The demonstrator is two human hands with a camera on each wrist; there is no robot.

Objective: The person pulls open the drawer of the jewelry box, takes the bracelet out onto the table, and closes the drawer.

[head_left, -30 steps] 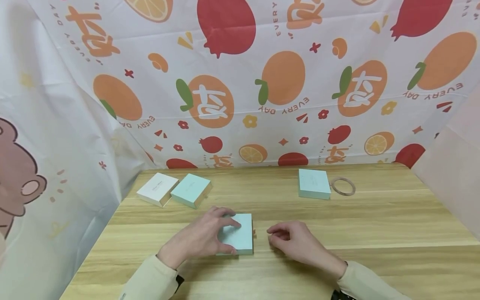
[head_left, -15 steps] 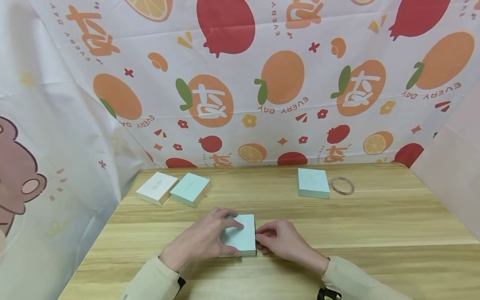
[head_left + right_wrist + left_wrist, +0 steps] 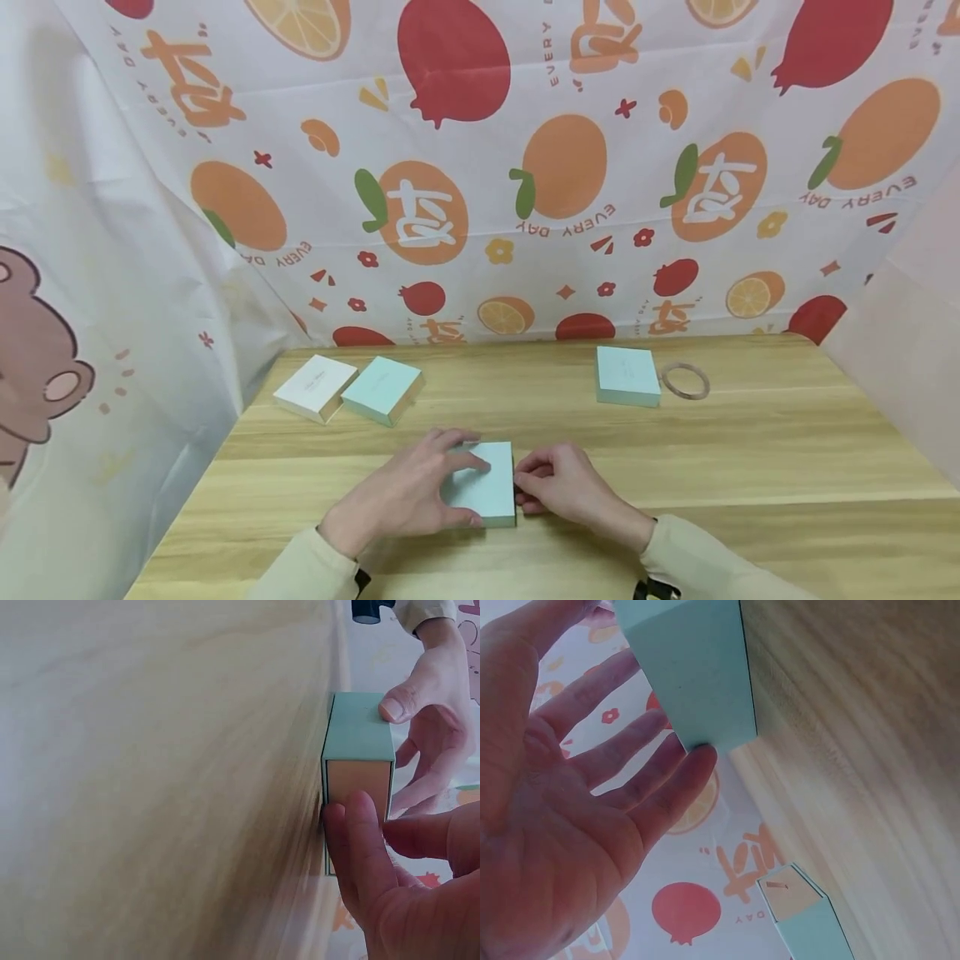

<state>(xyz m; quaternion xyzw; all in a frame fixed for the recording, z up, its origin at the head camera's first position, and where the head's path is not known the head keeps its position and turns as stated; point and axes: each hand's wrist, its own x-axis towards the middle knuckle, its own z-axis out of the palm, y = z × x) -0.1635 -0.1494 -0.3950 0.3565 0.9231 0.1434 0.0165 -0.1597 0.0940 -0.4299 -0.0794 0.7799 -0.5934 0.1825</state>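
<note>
A flat mint-green drawer box (image 3: 497, 493) lies on the table in the head view. My left hand (image 3: 405, 496) holds it from the left, thumb along the near side and fingers over the top and far edge. At its right side is my right hand (image 3: 573, 487), thumb and fingertips drawn together. In the right wrist view these right fingers (image 3: 367, 840) touch the tan drawer face (image 3: 358, 778), where they appear to pinch the small ribbon tab, itself hidden now. The left wrist view has a left fingertip against a corner of the mint box (image 3: 697, 675).
At the back left of the wooden table (image 3: 750, 467) lie a white box (image 3: 315, 385) and a second mint box (image 3: 384, 388). Back right, another mint box (image 3: 628, 375) sits beside a brownish ring (image 3: 686, 381). Behind hangs a fruit-print cloth (image 3: 480, 167).
My right hand has moved left to the box's right side, covering the ribbon tab seen earlier. The held box has shifted slightly right with my left hand. The head view has tilted a little up.
</note>
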